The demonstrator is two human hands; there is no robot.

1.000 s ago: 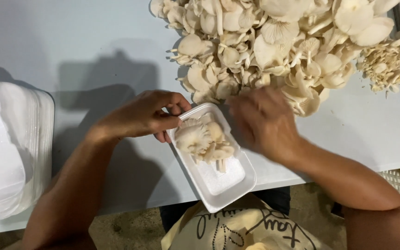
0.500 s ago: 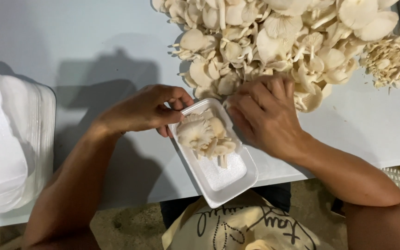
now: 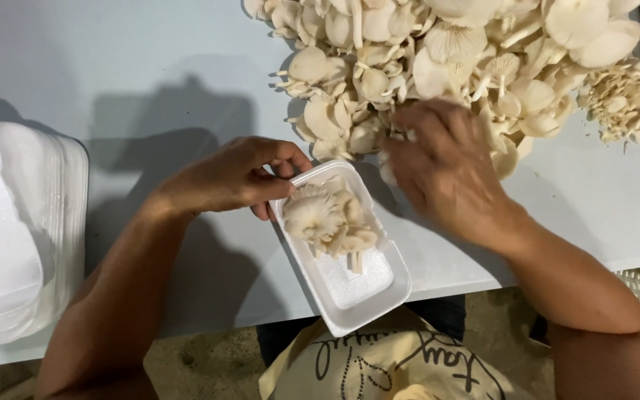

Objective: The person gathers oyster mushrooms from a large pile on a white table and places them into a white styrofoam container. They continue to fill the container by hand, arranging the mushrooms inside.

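Two hands work: left hand (image 3: 235,178) fingers pinch the white foam tray's (image 3: 357,300) upper-left rim; blurred right hand (image 3: 442,167), fingers curled, reaches the pale oyster-mushroom heap (image 3: 438,52) above the tray, grip indiscernible.

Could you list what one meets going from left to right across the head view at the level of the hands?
Stack of white foam trays → left hand → white foam tray with mushrooms → right hand.

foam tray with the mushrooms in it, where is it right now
In the head view the white foam tray lies at the table's near edge, centre frame, its far corner held by the left hand, just below the big oyster mushroom pile.
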